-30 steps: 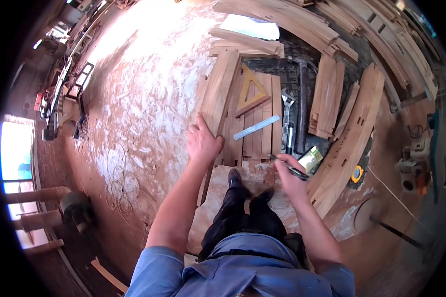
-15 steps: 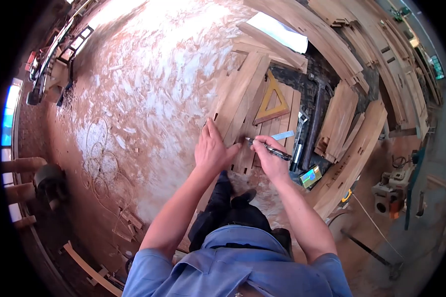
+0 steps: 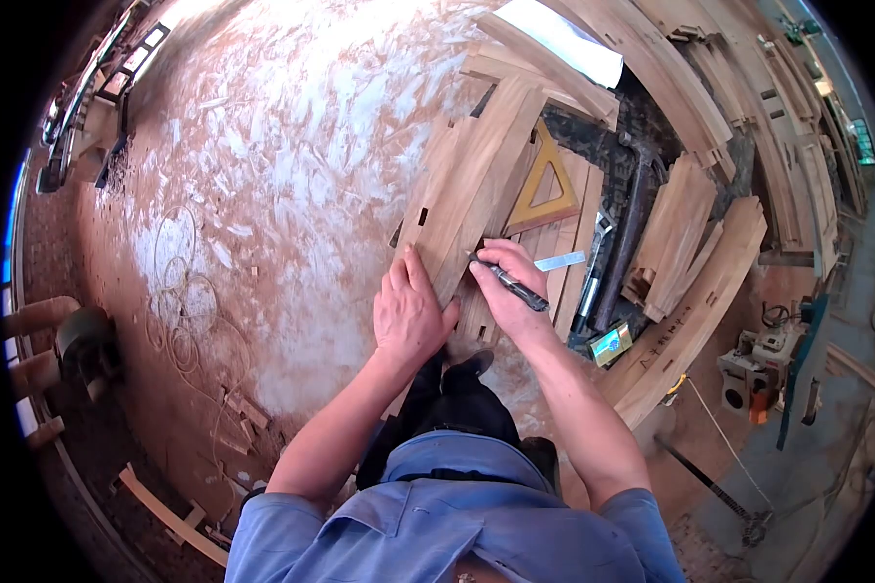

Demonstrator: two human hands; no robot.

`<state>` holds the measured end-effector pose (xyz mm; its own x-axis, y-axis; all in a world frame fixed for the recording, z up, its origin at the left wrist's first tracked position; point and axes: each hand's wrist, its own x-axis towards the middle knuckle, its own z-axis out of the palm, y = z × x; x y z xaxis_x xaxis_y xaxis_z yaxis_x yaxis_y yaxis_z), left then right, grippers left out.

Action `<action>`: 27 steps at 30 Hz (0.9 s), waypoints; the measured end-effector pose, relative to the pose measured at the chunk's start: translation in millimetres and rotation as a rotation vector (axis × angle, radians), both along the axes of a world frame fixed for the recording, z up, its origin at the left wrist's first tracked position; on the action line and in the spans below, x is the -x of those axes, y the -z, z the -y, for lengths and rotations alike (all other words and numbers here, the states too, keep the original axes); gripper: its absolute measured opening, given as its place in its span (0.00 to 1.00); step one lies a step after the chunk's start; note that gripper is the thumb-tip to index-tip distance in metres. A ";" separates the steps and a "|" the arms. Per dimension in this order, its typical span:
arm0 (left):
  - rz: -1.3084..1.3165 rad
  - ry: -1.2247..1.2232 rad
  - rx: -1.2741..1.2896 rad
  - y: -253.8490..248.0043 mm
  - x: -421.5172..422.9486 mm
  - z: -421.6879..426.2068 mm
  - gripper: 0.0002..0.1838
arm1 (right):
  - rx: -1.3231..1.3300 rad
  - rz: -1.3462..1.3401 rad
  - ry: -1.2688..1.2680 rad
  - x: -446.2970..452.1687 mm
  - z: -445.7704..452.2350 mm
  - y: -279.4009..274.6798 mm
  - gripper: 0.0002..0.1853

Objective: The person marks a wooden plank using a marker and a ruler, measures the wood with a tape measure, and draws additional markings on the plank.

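Observation:
My left hand (image 3: 408, 313) grips the near end of a long wooden board (image 3: 476, 199), with its fingers along the left side and the thumb by the right edge. A dark slot shows in the wood just beyond the fingertips. In my right hand (image 3: 511, 303) is a dark pen (image 3: 518, 289), pinched between thumb and fingers, its tip at the board's right part. Right of the board, a yellow triangular set square (image 3: 537, 214) lies on more planks. Near my right fingers is a short metal ruler (image 3: 560, 260).
A hammer (image 3: 634, 228) and a silver-and-black tool (image 3: 591, 282) lie to the right, above a small yellow-green box (image 3: 611, 344). Slotted planks (image 3: 690, 321) are stacked beyond them. White paper (image 3: 559, 39) rests at the far end. Thin cord (image 3: 187, 321) coils on the dusty floor at left.
My right hand has moved the pen up and left along the board. My left hand has shifted slightly toward me, its thumb closer to the board's edge. The whole view has shifted a little.

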<state>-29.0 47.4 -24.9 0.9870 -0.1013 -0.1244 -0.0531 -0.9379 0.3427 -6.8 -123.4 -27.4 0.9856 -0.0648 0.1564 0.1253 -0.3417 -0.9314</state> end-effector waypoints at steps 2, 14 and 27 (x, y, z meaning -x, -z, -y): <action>-0.004 -0.006 0.000 -0.6 0.0 0.5 0.56 | 0.043 0.019 -0.020 -2.2 -1.1 -1.2 0.09; -0.017 -0.035 0.030 -3.1 -1.0 -0.1 0.57 | 0.116 0.047 -0.080 -11.6 -0.8 -0.5 0.09; -0.047 -0.049 0.058 -7.3 -2.7 -0.9 0.57 | 0.159 0.091 -0.098 -13.5 -1.5 3.7 0.10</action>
